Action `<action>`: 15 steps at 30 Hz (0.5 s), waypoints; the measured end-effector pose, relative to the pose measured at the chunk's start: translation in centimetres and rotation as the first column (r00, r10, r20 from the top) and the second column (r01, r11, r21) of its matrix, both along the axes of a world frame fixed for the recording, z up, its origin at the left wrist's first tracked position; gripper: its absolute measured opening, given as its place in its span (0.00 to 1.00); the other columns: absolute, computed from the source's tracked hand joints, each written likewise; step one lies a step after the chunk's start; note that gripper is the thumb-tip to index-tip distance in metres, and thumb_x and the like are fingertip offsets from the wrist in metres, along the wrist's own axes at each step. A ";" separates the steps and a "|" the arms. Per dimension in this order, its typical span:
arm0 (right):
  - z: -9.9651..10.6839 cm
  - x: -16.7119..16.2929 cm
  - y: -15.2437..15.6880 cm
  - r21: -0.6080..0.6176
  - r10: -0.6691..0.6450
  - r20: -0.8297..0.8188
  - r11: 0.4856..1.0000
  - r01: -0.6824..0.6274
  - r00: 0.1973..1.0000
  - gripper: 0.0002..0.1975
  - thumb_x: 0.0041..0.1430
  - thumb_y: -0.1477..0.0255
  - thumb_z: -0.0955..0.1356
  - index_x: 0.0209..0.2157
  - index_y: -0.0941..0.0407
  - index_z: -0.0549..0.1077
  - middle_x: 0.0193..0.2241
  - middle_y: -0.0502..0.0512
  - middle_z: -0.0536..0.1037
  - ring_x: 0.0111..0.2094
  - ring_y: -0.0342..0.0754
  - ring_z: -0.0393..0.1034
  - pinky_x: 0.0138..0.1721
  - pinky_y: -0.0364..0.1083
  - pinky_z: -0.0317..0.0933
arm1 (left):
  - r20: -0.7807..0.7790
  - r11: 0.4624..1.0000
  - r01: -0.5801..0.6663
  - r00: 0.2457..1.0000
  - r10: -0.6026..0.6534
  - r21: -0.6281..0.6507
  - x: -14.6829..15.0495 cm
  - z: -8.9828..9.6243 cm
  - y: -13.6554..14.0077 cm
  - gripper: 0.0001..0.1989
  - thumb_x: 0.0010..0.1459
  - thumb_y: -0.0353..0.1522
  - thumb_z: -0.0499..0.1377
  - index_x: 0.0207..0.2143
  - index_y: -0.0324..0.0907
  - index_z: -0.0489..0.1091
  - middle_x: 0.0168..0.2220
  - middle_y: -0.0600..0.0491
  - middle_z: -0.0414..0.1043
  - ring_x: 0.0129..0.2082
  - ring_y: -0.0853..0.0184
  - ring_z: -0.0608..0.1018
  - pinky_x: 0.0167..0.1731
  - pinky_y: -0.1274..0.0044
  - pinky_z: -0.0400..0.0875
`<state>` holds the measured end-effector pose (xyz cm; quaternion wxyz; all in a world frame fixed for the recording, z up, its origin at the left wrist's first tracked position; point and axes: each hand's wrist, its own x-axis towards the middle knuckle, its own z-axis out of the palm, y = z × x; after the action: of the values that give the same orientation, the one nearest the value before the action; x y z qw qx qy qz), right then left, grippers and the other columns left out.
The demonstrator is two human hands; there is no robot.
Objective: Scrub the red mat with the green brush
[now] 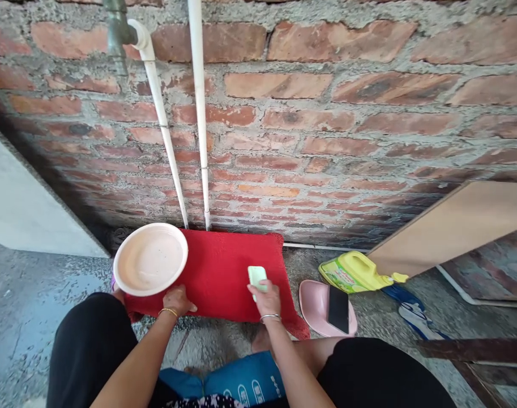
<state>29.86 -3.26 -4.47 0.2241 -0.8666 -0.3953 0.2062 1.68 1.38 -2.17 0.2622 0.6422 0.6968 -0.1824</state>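
Note:
A red mat point(224, 266) with a rough, carpet-like surface lies spread along the foot of the brick wall. Near its front edge, my left hand point(176, 299) presses down on the mat with curled fingers, gripping the cloth, the thumb pointing right. My right hand point(267, 297) is closed around the near end of a light green scrub brush point(257, 276), held against the mat's right half. The brush's underside is hidden. A round, pale pink basin point(152, 259) rests on the mat's left end, just beyond my left hand; a little water seems to be in it.
Right of the mat stands a pink plastic scoop or tub point(313, 303) with a dark phone point(338, 309) on it. A yellow detergent jug point(355, 271) lies on its side. White pipes point(201, 113) run down the wall point(304, 119). Boards point(462, 226) lean at right.

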 end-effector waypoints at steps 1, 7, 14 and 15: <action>0.0 -2.4 0.6 -0.009 0.101 -0.010 0.995 -0.101 0.995 0.16 0.46 0.61 0.69 0.37 0.52 0.72 0.36 0.52 0.70 0.34 0.47 0.67 0.38 0.43 0.61 | 0.004 1.000 -0.008 1.000 0.008 0.000 0.0 0.0 0.0 0.31 0.34 0.43 0.67 0.42 0.40 0.69 0.47 0.42 0.72 0.47 0.55 0.74 0.42 0.71 0.69; 0.2 -12.5 2.7 -0.033 0.615 0.053 0.789 -0.614 0.787 0.14 0.44 0.67 0.71 0.36 0.51 0.73 0.38 0.52 0.68 0.40 0.48 0.64 0.39 0.44 0.58 | 0.018 0.998 -0.055 0.998 0.055 0.018 -0.1 0.1 -0.2 0.33 0.32 0.43 0.68 0.44 0.39 0.69 0.46 0.42 0.72 0.48 0.54 0.74 0.44 0.70 0.69; 0.6 -8.4 3.9 -0.155 0.516 0.090 0.852 -0.500 0.852 0.14 0.47 0.63 0.70 0.38 0.50 0.72 0.39 0.51 0.67 0.40 0.48 0.65 0.38 0.43 0.57 | 0.010 0.998 -0.067 0.998 0.067 -0.002 0.0 0.1 0.1 0.33 0.31 0.42 0.70 0.43 0.42 0.70 0.46 0.43 0.73 0.47 0.55 0.75 0.43 0.71 0.71; 0.7 -6.8 3.7 -0.172 0.458 0.105 0.883 -0.438 0.883 0.15 0.48 0.62 0.69 0.39 0.50 0.72 0.39 0.52 0.68 0.39 0.48 0.66 0.37 0.43 0.57 | 0.017 0.998 -0.067 0.998 0.067 -0.002 -0.1 0.1 0.1 0.33 0.31 0.42 0.70 0.44 0.41 0.70 0.46 0.43 0.72 0.47 0.54 0.74 0.43 0.70 0.71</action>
<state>23.06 0.41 -3.80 0.0785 -0.7778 -0.5843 0.2177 1.60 1.49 -2.11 0.2744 0.6197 0.7156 -0.1687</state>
